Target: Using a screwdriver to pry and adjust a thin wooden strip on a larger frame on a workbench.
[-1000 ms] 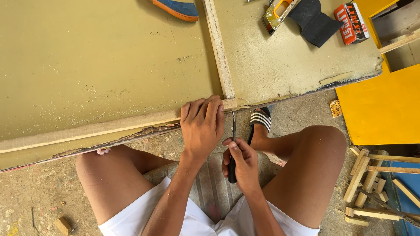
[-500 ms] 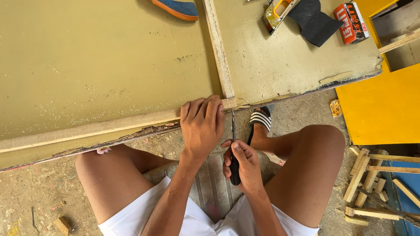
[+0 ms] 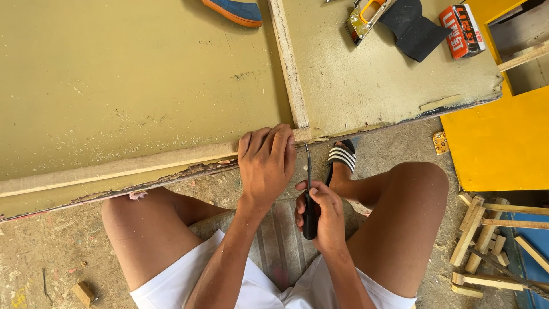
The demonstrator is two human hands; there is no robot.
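Your left hand (image 3: 266, 163) presses flat, fingers together, on the olive panel's (image 3: 131, 80) near-edge wooden strip (image 3: 114, 167) (steadying it). Your right hand (image 3: 320, 209) is clamped on a screwdriver (image 3: 309, 200), tip at that edge.

An olive panel (image 3: 143, 80) lies on the dusty floor (image 3: 46, 257). Near its far right corner rest a stapler (image 3: 366, 17), black cloth (image 3: 414, 28) and red box (image 3: 462, 31).

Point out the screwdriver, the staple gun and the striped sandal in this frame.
screwdriver (image 3: 309, 214): head view, on its black handle in the right hand.
staple gun (image 3: 366, 17): head view, on its metal body atop the panel.
striped sandal (image 3: 341, 155): head view, on its striped strap.
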